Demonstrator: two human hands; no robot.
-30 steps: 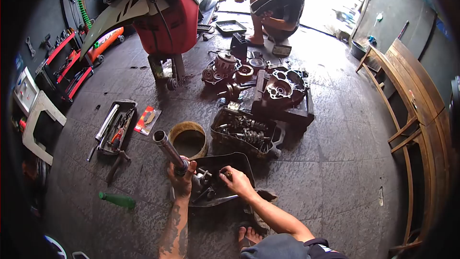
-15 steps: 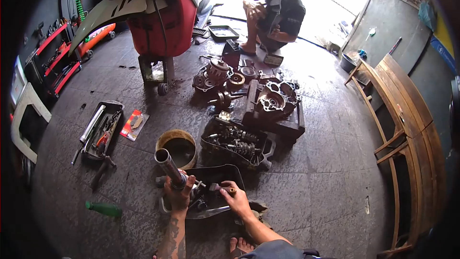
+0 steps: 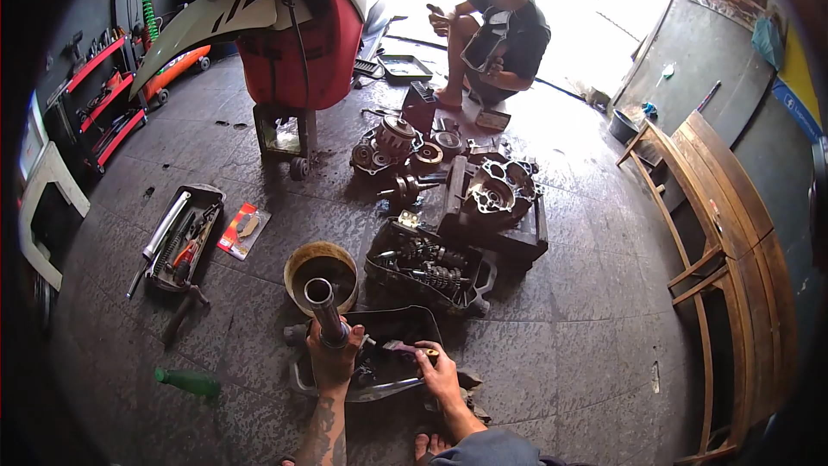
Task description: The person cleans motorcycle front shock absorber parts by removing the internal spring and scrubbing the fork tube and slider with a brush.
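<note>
My left hand [image 3: 335, 364] is wrapped round a metal tube [image 3: 323, 304], its open end tilted up and away from me. My right hand [image 3: 442, 377] grips a small paintbrush [image 3: 402, 347], bristles pointing left toward the tube's lower part. Both hands are over a dark tray [image 3: 438, 326] on the floor; metal parts inside it are partly hidden by my hands. A round tub [image 3: 293, 261] of dark liquid stands just beyond the tube. Beside it is a second tray [image 3: 373, 280] filled with gears and shafts.
An engine case [image 3: 504, 185] rests on a wooden crate [image 3: 535, 237], other engine parts behind. A tool tray [image 3: 155, 278], brake-pad pack [image 3: 244, 231] and green bottle [image 3: 186, 381] lie left. A wooden bench [image 3: 733, 233] stands right. Another person [image 3: 517, 43] squats near the doorway.
The tube has tipped a little lower and shifted right. My right hand and the brush have moved slightly right. The other person's raised hand has lowered and moved left.
</note>
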